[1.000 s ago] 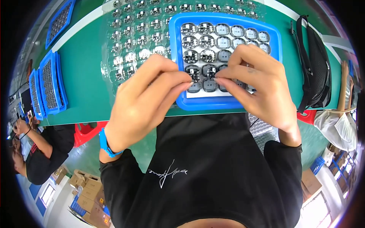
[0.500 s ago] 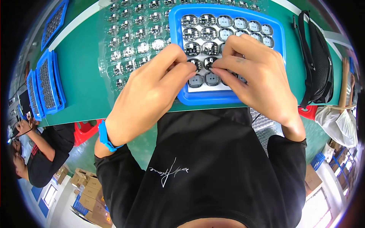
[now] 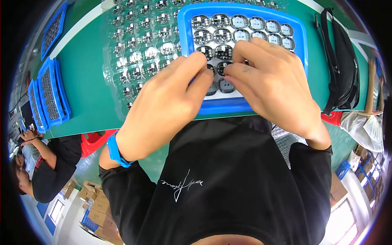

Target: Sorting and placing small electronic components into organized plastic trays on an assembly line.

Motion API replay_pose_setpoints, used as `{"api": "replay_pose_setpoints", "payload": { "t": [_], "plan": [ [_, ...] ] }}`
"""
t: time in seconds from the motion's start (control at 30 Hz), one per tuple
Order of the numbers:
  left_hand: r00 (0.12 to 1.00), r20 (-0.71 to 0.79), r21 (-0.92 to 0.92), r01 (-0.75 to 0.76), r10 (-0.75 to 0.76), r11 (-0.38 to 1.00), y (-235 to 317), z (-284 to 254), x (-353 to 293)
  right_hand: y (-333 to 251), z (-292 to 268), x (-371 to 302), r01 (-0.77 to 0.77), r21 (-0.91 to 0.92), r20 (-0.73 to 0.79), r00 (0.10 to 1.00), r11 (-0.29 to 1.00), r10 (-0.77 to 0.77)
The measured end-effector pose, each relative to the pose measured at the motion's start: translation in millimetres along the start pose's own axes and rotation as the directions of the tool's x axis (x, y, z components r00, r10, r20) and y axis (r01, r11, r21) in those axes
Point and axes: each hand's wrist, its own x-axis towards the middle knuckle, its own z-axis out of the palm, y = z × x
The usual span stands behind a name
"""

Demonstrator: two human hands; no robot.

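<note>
A blue tray (image 3: 228, 107) with a white bottom holds rows of small rounded dark housings. Its left columns carry circuit boards, such as this housing with a board (image 3: 222, 36); farther right are bare grey housings (image 3: 257, 23). My left hand (image 3: 169, 102) reaches over the tray's left edge, thumb and forefinger closed together at a housing in the lower left. Just beside it, my right hand (image 3: 275, 81) has its fingers pinched at the neighbouring circuit board (image 3: 223, 68). Fingertips of both hands cover whatever they may hold. Below them sits another grey housing (image 3: 226, 85), partly covered by my right thumb.
Left of the tray, a clear plastic blister sheet (image 3: 118, 61) carries many circuit boards on the green table (image 3: 87, 90). Filled blue trays (image 3: 53, 92) stand farther left, near a seated person (image 3: 53, 163). At the right lies a black bag (image 3: 343, 65).
Both hands stay at the same lower-left housings with small finger shifts. My left hand has edged slightly right and inward over the tray. The whole view has shifted a little.
</note>
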Motion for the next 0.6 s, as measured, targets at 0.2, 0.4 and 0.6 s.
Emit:
{"api": "replay_pose_setpoints", "payload": {
  "t": [0.2, 0.4, 0.6],
  "plan": [
    [0.996, 0.06, -0.136, 0.073, -0.066, 0.988, -1, -24, 10, 7, -7, 3, 0.027, 0.018, -0.023, 0.999, 0.999, -0.027],
    [0.968, -0.129, -0.066, -0.224, 0.214, 0.972, -68, -22, 111, 117, -64, 25, -0.172, -0.016, -0.151, 0.974, 0.985, 0.168],
    [0.966, -0.111, -0.012, -0.235, 0.233, 0.972, -91, 33, 209, 198, -43, 37, -0.185, 0.025, -0.03, 0.982, 0.982, 0.186]
  ]
}}
